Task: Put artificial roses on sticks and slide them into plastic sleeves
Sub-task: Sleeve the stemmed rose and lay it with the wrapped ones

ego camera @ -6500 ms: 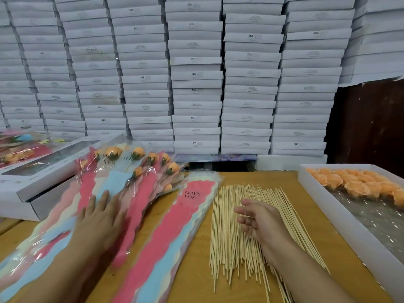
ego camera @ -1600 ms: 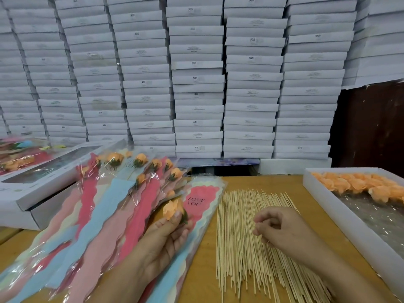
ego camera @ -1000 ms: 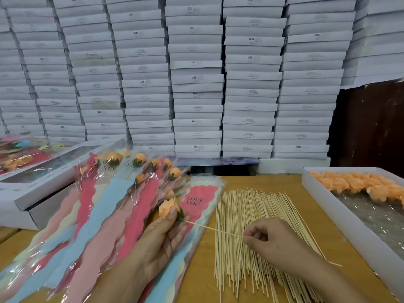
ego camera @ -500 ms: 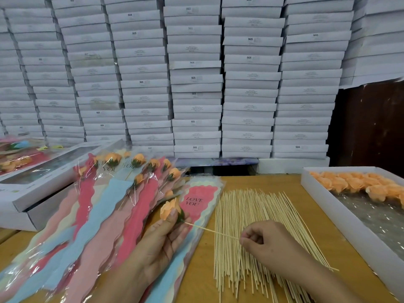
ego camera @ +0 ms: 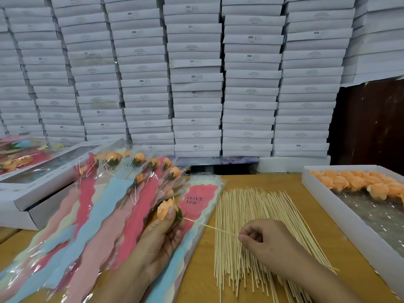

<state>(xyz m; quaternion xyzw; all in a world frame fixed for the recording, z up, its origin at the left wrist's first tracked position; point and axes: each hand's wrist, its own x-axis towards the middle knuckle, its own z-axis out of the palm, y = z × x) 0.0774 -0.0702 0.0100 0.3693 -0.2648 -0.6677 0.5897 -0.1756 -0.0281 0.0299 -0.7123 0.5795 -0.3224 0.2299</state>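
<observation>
A single head-worn wide-angle camera looks forward and down over a wooden worktop (ego camera: 284,193), close above both hands (ego camera: 161,239), facing a wall of stacked white boxes (ego camera: 196,84) that bows toward the frame's edges.

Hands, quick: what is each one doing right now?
Left hand: holds an orange rose by its base.
Right hand: pinches a stick pushed into that rose.
</observation>
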